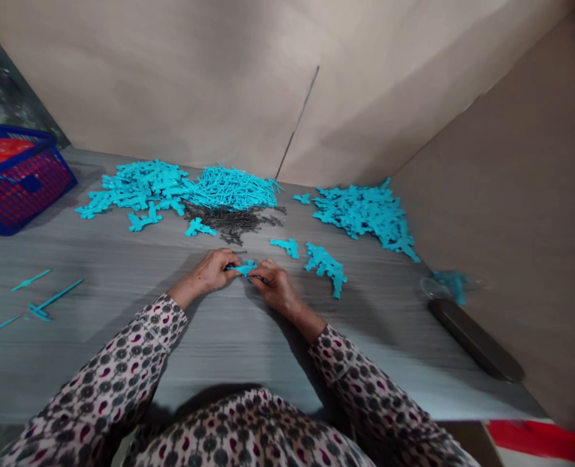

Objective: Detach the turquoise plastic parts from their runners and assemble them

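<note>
My left hand [215, 268] pinches one end of a small turquoise plastic piece [245, 268] over the middle of the table. From the other side, my right hand [276, 285] closes its thumb and fingers at the same piece; a thin dark bit shows at its fingertips, too small to make out. Just beyond the hands lies a heap of thin dark pieces [238, 224], with a pile of thin turquoise sticks [236, 187] behind it. A loose flat turquoise piece [284, 247] rests right of my hands, beside a small cluster of similar pieces [325, 264].
Turquoise pieces form a left pile [146, 185] and a right pile [362, 214]. A blue basket [29, 178] stands at far left, near a few loose turquoise sticks [46, 305]. A long dark case [474, 340] and a clear container [433, 287] are at right. Walls bound the table.
</note>
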